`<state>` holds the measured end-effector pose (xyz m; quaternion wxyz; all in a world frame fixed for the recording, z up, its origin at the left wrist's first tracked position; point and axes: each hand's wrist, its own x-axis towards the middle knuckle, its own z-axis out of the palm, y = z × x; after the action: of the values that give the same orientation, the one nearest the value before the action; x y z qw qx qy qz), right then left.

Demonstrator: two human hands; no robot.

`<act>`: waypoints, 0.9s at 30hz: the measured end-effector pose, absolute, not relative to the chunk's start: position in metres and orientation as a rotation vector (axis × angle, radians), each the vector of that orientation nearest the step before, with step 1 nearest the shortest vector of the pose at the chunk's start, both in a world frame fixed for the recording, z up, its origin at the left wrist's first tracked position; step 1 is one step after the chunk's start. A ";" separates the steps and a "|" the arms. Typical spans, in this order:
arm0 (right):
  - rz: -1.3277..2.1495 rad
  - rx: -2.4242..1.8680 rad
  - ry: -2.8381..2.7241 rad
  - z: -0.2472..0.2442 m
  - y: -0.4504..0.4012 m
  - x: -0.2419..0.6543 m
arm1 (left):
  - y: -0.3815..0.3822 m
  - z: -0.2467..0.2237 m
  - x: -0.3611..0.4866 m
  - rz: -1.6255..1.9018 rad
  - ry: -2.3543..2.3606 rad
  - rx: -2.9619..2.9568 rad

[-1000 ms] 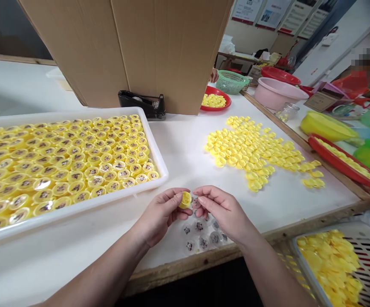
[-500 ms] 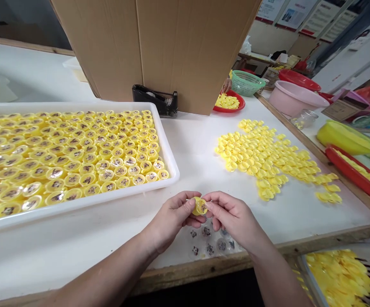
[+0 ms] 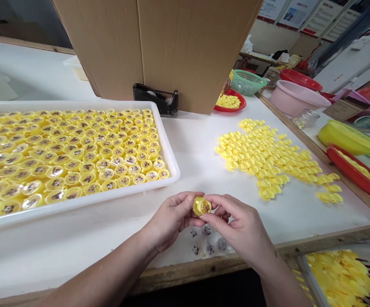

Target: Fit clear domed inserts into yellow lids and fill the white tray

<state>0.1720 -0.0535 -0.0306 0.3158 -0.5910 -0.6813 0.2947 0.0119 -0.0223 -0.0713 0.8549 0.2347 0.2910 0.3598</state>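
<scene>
Above the table's front edge, my left hand pinches a small round yellow plastic piece. My right hand grips a clear round sticker with a dark printed picture, lying over the right part of that piece. Both hands are closed, fingertips almost meeting around it. Below them on the white table lies a clear sheet of round printed stickers, partly covered by my right hand. To the left, a white tray holds rows of yellow pieces with printed round faces.
Plain yellow pieces are spread on the table at right. A black tape dispenser stands against a large cardboard box. Behind are a red plate, a green basket and another person's hand. A crate of yellow pieces stands lower right.
My right hand's fingers have shifted around the right side of the yellow piece, and the sticker now faces up more plainly. My left hand keeps its hold, barely moved.
</scene>
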 end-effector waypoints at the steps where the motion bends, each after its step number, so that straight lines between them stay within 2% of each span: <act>1: 0.729 -1.540 -1.818 -0.031 -0.054 0.172 | -0.022 -0.071 0.012 0.757 0.607 0.478; 20: 0.282 -1.528 -2.074 -0.025 -0.064 0.169 | -0.029 -0.068 0.014 0.795 0.716 0.636; 27: 0.215 -1.588 -2.201 -0.031 -0.067 0.165 | -0.033 -0.069 0.017 0.796 0.831 0.716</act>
<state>0.1651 -0.0671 -0.0314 0.2081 -0.5706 -0.7906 0.0771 0.0172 -0.0326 -0.0686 0.7792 0.3311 0.3843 0.3681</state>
